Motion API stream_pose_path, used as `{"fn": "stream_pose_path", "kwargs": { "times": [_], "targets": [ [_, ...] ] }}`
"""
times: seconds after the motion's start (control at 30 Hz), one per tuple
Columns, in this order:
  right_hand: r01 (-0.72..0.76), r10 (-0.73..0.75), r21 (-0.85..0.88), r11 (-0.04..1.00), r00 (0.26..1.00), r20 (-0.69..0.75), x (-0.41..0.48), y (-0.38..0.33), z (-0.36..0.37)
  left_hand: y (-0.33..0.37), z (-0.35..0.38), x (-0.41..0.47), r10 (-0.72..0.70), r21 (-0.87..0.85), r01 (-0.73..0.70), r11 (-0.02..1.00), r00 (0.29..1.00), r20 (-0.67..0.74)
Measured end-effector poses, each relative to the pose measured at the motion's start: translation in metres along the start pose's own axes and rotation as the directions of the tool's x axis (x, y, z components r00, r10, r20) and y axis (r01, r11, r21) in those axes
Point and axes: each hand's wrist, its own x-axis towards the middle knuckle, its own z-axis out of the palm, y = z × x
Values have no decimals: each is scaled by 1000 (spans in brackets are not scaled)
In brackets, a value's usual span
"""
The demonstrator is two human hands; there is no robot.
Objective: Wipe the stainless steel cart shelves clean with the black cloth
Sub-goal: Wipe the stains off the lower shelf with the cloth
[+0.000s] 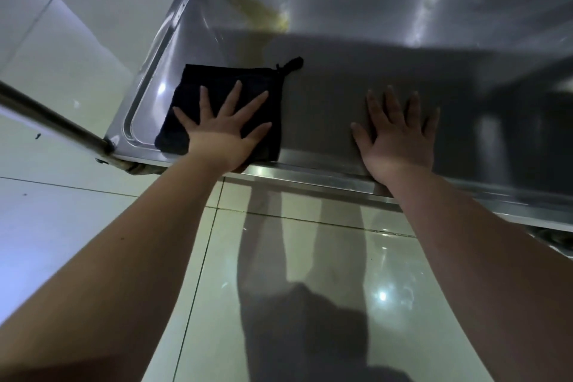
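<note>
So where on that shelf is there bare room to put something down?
Bare steel lies between the black cloth and the right hand, and along the back of the shelf up to its far rim. Right of that hand looks free, though dim. The near left corner is crowded: the left hand presses flat on the cloth.

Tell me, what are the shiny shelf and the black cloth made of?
The cart shelf looks like stainless steel, smooth and glossy: it mirrors lights. The black cloth seems soft woven fabric, matte, with a hanging loop at one corner.
</note>
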Motion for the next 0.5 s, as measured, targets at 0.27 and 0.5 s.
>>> {"fn": "stream_pose_path", "kwargs": {
  "times": [0.27, 0.5],
  "targets": [
    [-107, 110, -60, 992, 993, 33, -3, -2, -4, 57, 5, -3, 89, -32, -89, 996, 996, 9],
    [-109, 109, -2, 994, 992, 56, -3, 3, -3, 26, -2, -7, 100, -13, -100, 995, 995, -1]
  ]
}}
